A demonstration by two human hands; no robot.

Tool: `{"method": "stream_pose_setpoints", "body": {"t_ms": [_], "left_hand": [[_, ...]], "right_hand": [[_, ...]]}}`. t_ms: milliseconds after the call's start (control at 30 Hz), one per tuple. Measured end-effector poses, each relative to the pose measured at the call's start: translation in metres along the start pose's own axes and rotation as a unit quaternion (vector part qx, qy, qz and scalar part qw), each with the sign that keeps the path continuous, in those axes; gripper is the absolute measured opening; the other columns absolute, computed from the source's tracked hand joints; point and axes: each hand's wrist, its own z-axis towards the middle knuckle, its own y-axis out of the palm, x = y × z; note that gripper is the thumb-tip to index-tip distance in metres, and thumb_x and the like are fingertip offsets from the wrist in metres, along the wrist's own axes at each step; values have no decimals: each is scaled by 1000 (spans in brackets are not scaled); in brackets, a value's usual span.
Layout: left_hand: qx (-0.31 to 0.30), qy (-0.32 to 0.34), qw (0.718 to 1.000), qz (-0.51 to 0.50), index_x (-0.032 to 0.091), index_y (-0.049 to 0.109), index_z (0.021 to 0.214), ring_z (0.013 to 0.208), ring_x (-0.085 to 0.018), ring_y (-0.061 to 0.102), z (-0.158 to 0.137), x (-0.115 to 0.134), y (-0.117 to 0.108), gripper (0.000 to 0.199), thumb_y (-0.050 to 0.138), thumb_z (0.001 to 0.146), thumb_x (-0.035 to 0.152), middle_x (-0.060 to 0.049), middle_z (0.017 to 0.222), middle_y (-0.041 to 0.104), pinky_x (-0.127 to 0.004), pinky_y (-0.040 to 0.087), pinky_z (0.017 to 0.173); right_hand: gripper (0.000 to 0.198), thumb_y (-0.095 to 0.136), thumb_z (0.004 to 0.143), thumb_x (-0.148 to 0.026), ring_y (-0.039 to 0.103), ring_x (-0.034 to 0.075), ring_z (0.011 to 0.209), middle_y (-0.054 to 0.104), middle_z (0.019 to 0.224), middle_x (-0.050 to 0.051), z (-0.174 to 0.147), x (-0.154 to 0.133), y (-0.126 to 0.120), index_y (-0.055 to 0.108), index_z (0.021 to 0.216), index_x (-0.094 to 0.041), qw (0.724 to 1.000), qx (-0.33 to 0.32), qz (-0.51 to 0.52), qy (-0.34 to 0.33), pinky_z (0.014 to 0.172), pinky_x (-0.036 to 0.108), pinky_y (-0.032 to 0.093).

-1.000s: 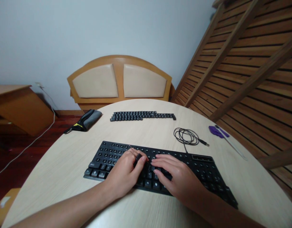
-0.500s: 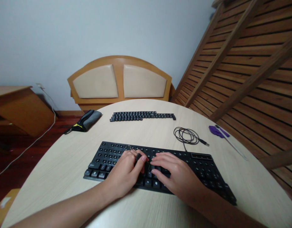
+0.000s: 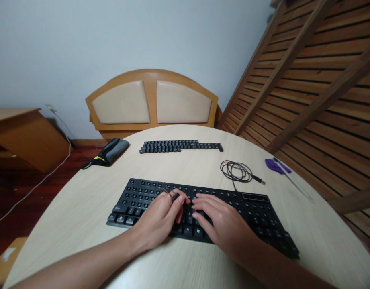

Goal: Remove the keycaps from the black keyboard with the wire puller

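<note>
At the far left, off the bench (image 3: pixel 67 224), a wooden cabinet (image 3: pixel 25 136) stands by the wall with a white cable (image 3: pixel 37 182) trailing over the red floor. On the bench's left rear edge lies a grey pouch (image 3: pixel 111 151) with a yellow mark. Nearer, the black keyboard (image 3: pixel 136 196) lies across the middle of the bench, tilted slightly so its right end comes closer to the person. The left hand (image 3: pixel 157 220) rests on the keyboard's middle section, its fingers (image 3: pixel 180 200) curled together around a small dark tool (image 3: pixel 174 196) with a thin wire end that pokes up toward the upper key rows; it looks pinched between thumb and forefinger, though the exact grip is hard to make out. Just beside it, almost touching, the right hand (image 3: pixel 223 222) lies flat on the keys with its fingers (image 3: pixel 203 198) loosely spread and holding nothing. Behind the keyboard, well apart from it, a row of loose black keycaps (image 3: pixel 178 146) sits in neat lines near the bench's far edge, before a padded wooden chair back (image 3: pixel 151 102). To the right, a coiled black USB cable (image 3: pixel 236 171) leads from the keyboard, and further right lie a purple object (image 3: pixel 273 165) and a thin pale stick (image 3: pixel 295 184). Slatted wooden frames (image 3: pixel 317 80) lean at the far right.
</note>
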Motion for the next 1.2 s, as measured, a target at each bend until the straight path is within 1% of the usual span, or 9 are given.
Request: {"method": "stream_pose_setpoints", "body": {"t_ms": [100, 333, 433, 567, 700, 833, 967, 1067, 1200], "left_hand": [[0, -3, 1000, -17, 20, 51, 63, 69, -16, 57, 0, 1, -1, 49, 29, 102, 40, -1, 65, 57, -27, 44, 66], [-4, -21, 999, -36, 19, 55, 72, 66, -16, 57, 1, 0, -1, 46, 29, 102, 42, 0, 65, 57, -27, 44, 66], [-1, -30, 999, -41, 20, 55, 70, 66, -16, 56, 1, -1, -1, 48, 28, 102, 44, 0, 65, 56, -27, 44, 66], [-7, -33, 998, -56, 20, 54, 66, 64, -16, 55, 2, -2, 0, 51, 29, 101, 47, -1, 62, 55, -27, 44, 64], [2, -40, 996, -75, 18, 57, 79, 61, -15, 54, 3, -2, -1, 44, 30, 101, 45, 1, 61, 55, -27, 43, 62], [-1, -44, 996, -77, 18, 57, 80, 63, -15, 54, 3, -2, -1, 44, 29, 102, 44, 2, 62, 54, -26, 42, 63], [0, -56, 995, -88, 18, 56, 90, 59, -14, 53, 2, -4, -1, 38, 30, 102, 44, 4, 61, 54, -26, 41, 63], [0, -56, 994, -95, 18, 55, 90, 59, -14, 52, 2, -4, 0, 38, 30, 102, 44, 4, 60, 53, -27, 40, 63], [0, -60, 992, -111, 18, 55, 91, 58, -14, 51, 4, -5, -1, 37, 30, 102, 43, 4, 60, 53, -27, 40, 64]], "right_hand": [[17, 57, 88, -15, 69, 23, 103, 76, 99, 8, 0, 2, 0, 72, 96, -17, 1000, 1, 10, -7, 93, 38, 56], [18, 57, 88, -14, 69, 24, 104, 76, 101, 9, -2, 3, 2, 73, 96, -15, 1000, 10, 0, -7, 93, 36, 57], [19, 58, 87, -12, 69, 24, 105, 76, 102, 9, -2, 3, 3, 74, 98, -13, 1000, 8, -2, -10, 94, 35, 57], [21, 58, 87, -13, 68, 24, 107, 76, 104, 7, -3, 3, 2, 74, 100, -16, 1000, 4, -4, -10, 95, 35, 56], [21, 59, 87, -13, 69, 24, 107, 76, 104, 7, -3, 4, 2, 75, 100, -17, 1000, 4, 6, -7, 94, 35, 57], [21, 59, 87, -13, 68, 24, 108, 76, 104, 7, -4, 5, 3, 75, 100, -17, 1000, 6, 9, -7, 93, 35, 57], [20, 59, 87, -13, 68, 25, 108, 76, 104, 9, -4, 6, 4, 75, 99, -13, 1000, 8, 12, -7, 93, 37, 58], [19, 59, 87, -13, 68, 25, 107, 76, 104, 9, -4, 6, 4, 75, 98, -12, 1000, 8, 10, -3, 93, 37, 58], [19, 59, 88, -14, 68, 24, 108, 76, 104, 8, -5, 5, 3, 75, 99, -15, 1000, 3, 12, 3, 94, 35, 57]]}}
